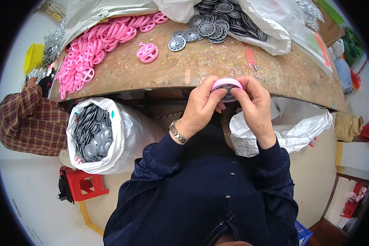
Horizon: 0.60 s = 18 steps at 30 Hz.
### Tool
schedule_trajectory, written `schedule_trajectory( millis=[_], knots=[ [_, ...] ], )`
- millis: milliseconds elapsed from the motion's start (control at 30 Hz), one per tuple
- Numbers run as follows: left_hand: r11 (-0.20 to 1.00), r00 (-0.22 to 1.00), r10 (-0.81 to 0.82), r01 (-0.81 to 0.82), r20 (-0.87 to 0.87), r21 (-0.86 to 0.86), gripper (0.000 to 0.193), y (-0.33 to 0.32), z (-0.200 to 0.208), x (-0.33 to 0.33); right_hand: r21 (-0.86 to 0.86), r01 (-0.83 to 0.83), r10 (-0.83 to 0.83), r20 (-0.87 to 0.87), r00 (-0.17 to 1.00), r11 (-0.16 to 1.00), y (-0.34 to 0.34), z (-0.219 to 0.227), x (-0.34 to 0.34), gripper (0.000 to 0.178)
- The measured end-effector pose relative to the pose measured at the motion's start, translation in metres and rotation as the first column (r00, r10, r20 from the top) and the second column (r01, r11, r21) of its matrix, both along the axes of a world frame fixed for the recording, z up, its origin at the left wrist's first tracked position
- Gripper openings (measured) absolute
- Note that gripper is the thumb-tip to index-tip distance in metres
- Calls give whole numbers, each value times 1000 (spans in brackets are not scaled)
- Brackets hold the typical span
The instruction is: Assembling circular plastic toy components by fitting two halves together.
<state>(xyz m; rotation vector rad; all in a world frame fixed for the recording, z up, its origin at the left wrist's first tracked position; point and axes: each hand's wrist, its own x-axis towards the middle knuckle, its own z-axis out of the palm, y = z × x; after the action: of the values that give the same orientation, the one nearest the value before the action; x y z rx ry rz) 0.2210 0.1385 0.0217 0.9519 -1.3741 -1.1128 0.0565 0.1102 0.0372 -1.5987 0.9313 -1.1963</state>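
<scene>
Both my hands grip a small wheel (219, 83) at the table's front edge: a pink plastic ring with a grey disc set against its inside. My left hand (198, 107), with a metal watch on the wrist, has its thumb pressed on the grey disc and its fingers around the ring. From the other side my right hand (256, 102) pinches the same wheel, its thumb also on the disc. Whether the disc is fully seated in the ring, I cannot tell. Farther back on the table lie a few pink rings (147, 52) and loose grey discs (176, 44).
A large pile of pink rings (87, 54) covers the table's left. Grey discs spill from a white bag (270, 35) at the back. Below the edge stand a sack (118, 135) full of grey discs and another white sack (291, 137). A person in plaid (33, 119) is at left, near a red stool (84, 184).
</scene>
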Motion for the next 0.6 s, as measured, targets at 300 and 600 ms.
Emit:
schedule_trajectory(
  millis=[300, 600],
  knots=[
    [986, 996, 62, -51, -66, 162, 21, -8, -10, -9, 163, -27, 4, 140, 990, 986, -14, -23, 0, 9],
    [975, 905, 203, -153, 375, -159, 24, -10, -20, 8, 103, -150, 153, -15, 988, 983, -3, -23, 1, 12]
  ],
)
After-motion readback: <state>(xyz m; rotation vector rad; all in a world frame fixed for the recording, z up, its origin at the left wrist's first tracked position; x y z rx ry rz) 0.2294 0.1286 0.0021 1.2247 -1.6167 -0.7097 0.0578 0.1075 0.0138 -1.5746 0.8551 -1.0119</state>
